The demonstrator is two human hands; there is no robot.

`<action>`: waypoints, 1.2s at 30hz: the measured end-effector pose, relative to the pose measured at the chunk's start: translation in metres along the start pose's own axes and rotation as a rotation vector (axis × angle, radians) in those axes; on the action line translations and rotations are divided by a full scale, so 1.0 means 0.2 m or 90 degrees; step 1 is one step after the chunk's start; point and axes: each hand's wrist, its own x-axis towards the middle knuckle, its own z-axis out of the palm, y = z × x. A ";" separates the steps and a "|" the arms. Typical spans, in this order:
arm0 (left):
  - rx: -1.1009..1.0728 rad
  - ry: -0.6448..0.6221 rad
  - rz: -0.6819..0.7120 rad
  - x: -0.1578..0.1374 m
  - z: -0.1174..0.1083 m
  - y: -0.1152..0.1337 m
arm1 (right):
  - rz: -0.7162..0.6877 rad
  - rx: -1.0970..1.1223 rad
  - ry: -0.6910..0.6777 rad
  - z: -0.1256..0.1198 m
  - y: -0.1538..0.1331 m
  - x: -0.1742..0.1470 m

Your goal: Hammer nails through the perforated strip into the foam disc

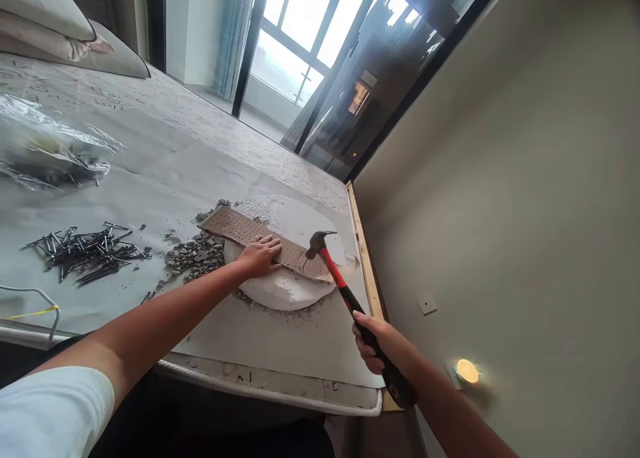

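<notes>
My left hand (261,255) lies flat with fingers stretched out, pressing on a long brown board (235,226) dotted with many small holes. Beneath the board is a round white slab (285,291), its surface partly rough. A claw hammer (345,290) with a red and black handle is gripped in my right hand (383,345), fingers wrapped round the lower handle. The hammer head hangs over the board's right end, close above what looks like a thin nail (304,266) standing there.
Grey stone chips (197,255) are heaped left of the slab. Farther left are a pile of dark nails (90,248) and a clear plastic bag (50,145). All rest on a grey sheet over a mattress (280,390). A wooden edge (367,258) and wall border the right.
</notes>
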 end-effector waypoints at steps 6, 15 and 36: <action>0.006 0.001 -0.004 0.00 0.00 0.00 | -0.180 0.040 -0.015 -0.06 -0.21 -0.14; -0.004 0.000 0.004 -0.01 0.00 0.01 | 0.014 -0.063 0.060 -0.02 -0.09 -0.07; 0.006 -0.007 0.001 0.01 -0.02 0.00 | -0.294 -0.055 0.094 0.04 0.21 0.02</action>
